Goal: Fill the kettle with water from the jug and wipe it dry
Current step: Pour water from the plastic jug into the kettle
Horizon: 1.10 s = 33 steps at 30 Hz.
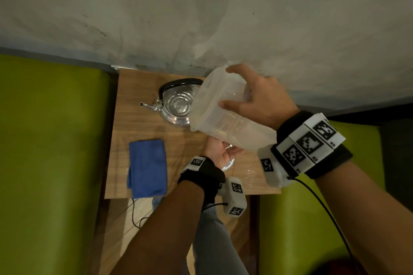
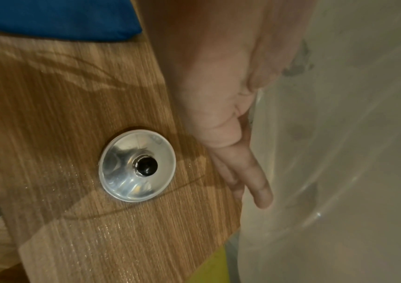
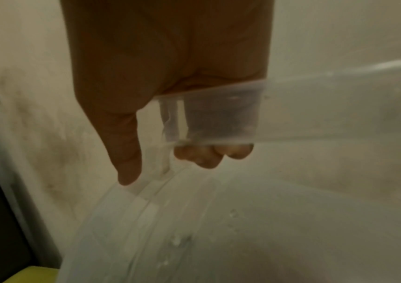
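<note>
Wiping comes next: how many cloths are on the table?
1: the blue cloth lies folded at the table's near left, apart from the kettle.

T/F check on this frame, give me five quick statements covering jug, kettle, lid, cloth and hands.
1. The jug is tilted, its mouth over the open kettle. True.
2. The kettle's lid sits on the kettle. False: it lies on the table, near the left hand.
3. The right hand has its grip on the jug's handle. True.
4. The left hand holds the blue cloth. False: the cloth lies folded on the table; the left hand supports the jug from below, fingers straight.
5. The kettle's spout points at the right hand. False: it points the other way.
</note>
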Tool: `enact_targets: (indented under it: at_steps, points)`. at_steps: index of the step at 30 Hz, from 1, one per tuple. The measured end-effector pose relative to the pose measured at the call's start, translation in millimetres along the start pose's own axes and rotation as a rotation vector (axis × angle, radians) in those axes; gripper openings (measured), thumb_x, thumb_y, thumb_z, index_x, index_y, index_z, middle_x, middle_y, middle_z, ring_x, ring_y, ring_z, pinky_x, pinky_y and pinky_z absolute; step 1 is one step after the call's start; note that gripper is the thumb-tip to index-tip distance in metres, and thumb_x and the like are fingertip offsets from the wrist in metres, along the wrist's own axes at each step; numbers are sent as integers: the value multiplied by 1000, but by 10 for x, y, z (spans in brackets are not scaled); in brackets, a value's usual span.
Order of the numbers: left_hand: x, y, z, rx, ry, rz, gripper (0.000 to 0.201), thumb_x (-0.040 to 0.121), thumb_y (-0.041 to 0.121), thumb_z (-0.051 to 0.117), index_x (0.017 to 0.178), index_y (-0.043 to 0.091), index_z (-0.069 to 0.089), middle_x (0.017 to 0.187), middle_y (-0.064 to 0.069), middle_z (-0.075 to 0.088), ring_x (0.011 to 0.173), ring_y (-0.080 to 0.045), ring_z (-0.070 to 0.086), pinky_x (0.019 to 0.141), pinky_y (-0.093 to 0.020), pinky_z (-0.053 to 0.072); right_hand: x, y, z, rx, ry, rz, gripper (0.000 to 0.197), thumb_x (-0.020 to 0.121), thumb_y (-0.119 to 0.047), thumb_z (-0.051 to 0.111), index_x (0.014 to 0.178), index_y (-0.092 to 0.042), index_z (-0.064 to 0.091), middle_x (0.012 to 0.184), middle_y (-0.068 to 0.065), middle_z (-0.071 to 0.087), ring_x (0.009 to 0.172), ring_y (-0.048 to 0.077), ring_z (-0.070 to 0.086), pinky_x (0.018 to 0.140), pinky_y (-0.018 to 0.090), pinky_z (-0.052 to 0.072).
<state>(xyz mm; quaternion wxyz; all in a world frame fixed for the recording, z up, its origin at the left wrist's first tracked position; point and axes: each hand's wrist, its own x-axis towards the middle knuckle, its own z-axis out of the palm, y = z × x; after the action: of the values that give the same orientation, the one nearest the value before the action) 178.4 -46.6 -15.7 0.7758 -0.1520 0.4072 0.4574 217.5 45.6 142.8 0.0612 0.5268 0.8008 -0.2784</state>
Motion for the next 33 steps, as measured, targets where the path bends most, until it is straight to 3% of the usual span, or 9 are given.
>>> enact_targets:
  at_steps: [5,9,11,14,18,22,24,27,33]
  points:
    - [1,-11,13,-7,4,-22,26,91,31,45,107,13,53,100,-14,59,84,-30,63,54,-32,59,-7,7,-4,6,-25,23,58,77,-46,65,129,-35,43,87,-1,53,98,28,60,86,36,49]
    - [8,7,2,-24,14,-25,38,90,31,46,122,9,48,114,-18,56,92,-33,63,63,-38,61,44,11,-10,40,-62,34,56,76,-47,66,129,-40,46,113,6,64,104,23,58,90,34,47]
    - [-3,22,4,-40,11,-29,43,90,30,47,127,9,46,120,-20,54,99,-36,61,65,-40,61,70,3,-17,55,-71,46,55,76,-45,67,127,-40,49,107,4,64,101,21,58,87,32,47]
    - [-20,25,5,-56,-5,-34,43,90,30,46,128,10,45,125,-21,54,107,-39,58,72,-45,59,97,-17,-27,61,-76,50,52,75,-44,68,124,-38,51,90,-6,50,90,15,53,80,27,44]
    - [-8,46,8,-43,-5,-39,44,89,34,47,127,11,46,129,-22,53,108,-39,59,74,-47,59,122,-20,-56,62,-53,49,51,75,-42,69,123,-36,54,90,-8,48,87,10,48,78,21,37]
    - [-7,66,29,-38,9,-24,43,90,33,46,126,10,47,128,-22,53,102,-36,60,62,-39,61,123,-62,-64,62,-55,27,51,76,-40,69,124,-34,55,99,2,62,96,18,56,78,20,35]
    - [1,65,30,-49,16,-29,44,90,32,45,127,9,46,125,-21,53,100,-36,59,58,-36,60,132,-89,-64,43,-68,19,51,76,-40,69,124,-33,54,103,5,64,89,16,53,75,21,34]
    - [5,60,41,-71,5,-33,45,92,30,42,129,7,44,120,-20,54,96,-34,60,57,-34,60,145,-122,-81,12,-81,4,51,76,-41,68,125,-34,53,122,3,63,95,17,55,77,19,35]
    - [-3,22,69,-62,-28,-7,40,91,28,44,126,7,47,111,-18,57,90,-31,63,64,-36,61,154,-170,-92,-9,-85,-3,52,75,-42,69,124,-33,54,111,6,67,90,17,55,75,21,37]
